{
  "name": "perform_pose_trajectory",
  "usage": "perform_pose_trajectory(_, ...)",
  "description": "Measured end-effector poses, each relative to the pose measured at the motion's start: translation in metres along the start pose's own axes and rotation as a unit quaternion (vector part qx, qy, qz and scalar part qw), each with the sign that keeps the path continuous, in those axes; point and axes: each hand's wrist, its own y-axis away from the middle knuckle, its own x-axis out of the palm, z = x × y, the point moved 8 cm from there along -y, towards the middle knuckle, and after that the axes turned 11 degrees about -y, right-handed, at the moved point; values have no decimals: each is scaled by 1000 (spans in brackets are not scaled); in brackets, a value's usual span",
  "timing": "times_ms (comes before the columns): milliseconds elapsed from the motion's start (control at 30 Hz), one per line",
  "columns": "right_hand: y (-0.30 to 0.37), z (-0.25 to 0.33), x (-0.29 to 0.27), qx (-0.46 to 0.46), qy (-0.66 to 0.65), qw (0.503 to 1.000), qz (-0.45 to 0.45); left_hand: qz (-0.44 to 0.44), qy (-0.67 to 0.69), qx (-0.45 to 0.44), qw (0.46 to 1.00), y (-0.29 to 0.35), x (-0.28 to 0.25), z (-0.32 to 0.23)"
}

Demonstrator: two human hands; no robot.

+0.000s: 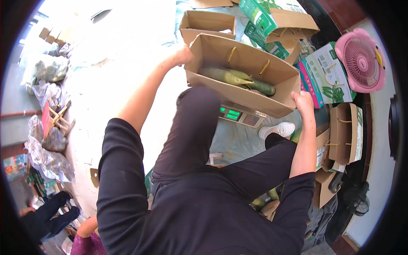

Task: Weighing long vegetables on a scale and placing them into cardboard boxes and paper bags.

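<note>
A brown cardboard box [248, 97] with yellow cord handles is held at its two ends, open side facing up. Several long green radishes [225, 75] lie inside. My left hand [183, 55] grips the box's left end and my right hand [303, 102] its right end, fingers partly hidden by the cardboard. Beneath the box's near side shows a digital scale [251, 120] with lit green figures; its platform is hidden, so I cannot tell whether the box rests on it.
Another open carton [208, 19] stands behind. Green-and-white cartons [265, 19] and a pink fan [360, 60] are at the right. Plastic bags [49, 144] lie at the left. My raised knee [197, 102] is close to the box. Two other people [87, 238] appear at lower left.
</note>
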Motion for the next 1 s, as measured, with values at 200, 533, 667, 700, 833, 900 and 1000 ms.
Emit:
perform_pose_trajectory(200, 8, 127, 33, -106, 49, 993, 34, -86, -88, 41, 992, 24, -23, 116)
perform_pose_trajectory(533, 72, 276, 176, -231, 160, 952, 122, -200, -5, -176, 964, 200, -1, 310)
perform_pose_trajectory(667, 132, 309, 256, -266, 145, 931, 204, -156, 5, -293, 943, 280, 30, 390)
perform_pose_trajectory(700, 146, 311, 282, -272, 145, 922, 234, -160, -20, -318, 934, 302, 35, 412)
perform_pose_trajectory(833, 205, 295, 359, -238, 177, 887, 354, -135, -76, -399, 904, 358, 60, 460)
perform_pose_trajectory(900, 228, 287, 374, -249, 204, 855, 407, -116, -130, -421, 890, 365, 79, 466)
perform_pose_trajectory(1000, 237, 306, 352, -277, 185, 850, 408, -139, -182, -544, 807, 418, 119, 521)
